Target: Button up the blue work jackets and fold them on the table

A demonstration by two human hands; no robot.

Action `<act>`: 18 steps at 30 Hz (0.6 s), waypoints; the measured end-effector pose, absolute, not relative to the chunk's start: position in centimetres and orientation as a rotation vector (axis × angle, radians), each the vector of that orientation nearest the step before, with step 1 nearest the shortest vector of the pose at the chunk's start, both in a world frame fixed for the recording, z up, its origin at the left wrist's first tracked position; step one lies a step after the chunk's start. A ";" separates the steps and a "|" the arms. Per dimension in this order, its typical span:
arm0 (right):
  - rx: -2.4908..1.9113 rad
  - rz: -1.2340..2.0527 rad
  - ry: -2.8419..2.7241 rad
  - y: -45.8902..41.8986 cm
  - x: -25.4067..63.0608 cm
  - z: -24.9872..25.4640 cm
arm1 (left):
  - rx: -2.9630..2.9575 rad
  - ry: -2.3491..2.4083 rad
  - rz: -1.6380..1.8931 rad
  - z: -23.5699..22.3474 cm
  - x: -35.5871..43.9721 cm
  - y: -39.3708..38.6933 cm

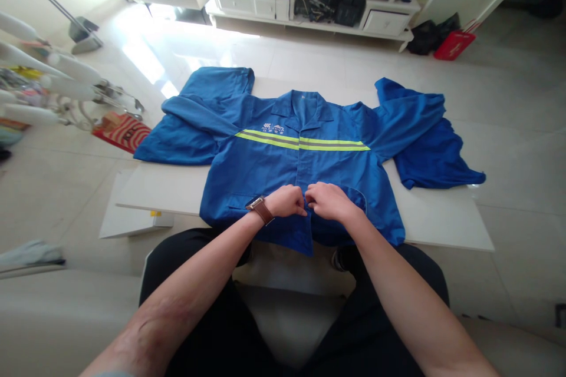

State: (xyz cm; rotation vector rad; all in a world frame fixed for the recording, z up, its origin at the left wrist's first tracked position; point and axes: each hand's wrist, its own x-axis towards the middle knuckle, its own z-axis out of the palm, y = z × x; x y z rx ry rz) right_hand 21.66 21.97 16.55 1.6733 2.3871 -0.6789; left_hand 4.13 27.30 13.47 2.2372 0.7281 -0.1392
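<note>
A blue work jacket (265,165) with a yellow and grey reflective stripe lies face up on a low white table (442,218), collar away from me, sleeves spread out to both sides. My left hand (287,201), with a brown-strapped watch on its wrist, and my right hand (329,201) are side by side at the jacket's front opening near the hem. Both have their fingers curled and pinch the fabric edges there. The hem hangs over the table's near edge above my lap.
A second blue garment (435,156) lies under the right sleeve at the table's right end. A white TV cabinet (309,6) stands at the far wall, a red bag (453,44) on the floor right of it. A drying rack (53,88) stands at the left.
</note>
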 end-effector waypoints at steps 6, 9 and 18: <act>1.659 -0.689 2.337 22.2 21.3 16.3 | 2.239 0.755 -0.139 13.4 4.1 27.1; 1.680 -0.726 2.318 22.2 21.3 16.4 | 2.249 0.765 -0.139 13.5 4.2 27.1; 1.687 -1.027 2.386 22.5 22.1 15.7 | 2.212 0.796 -0.197 14.5 4.2 26.9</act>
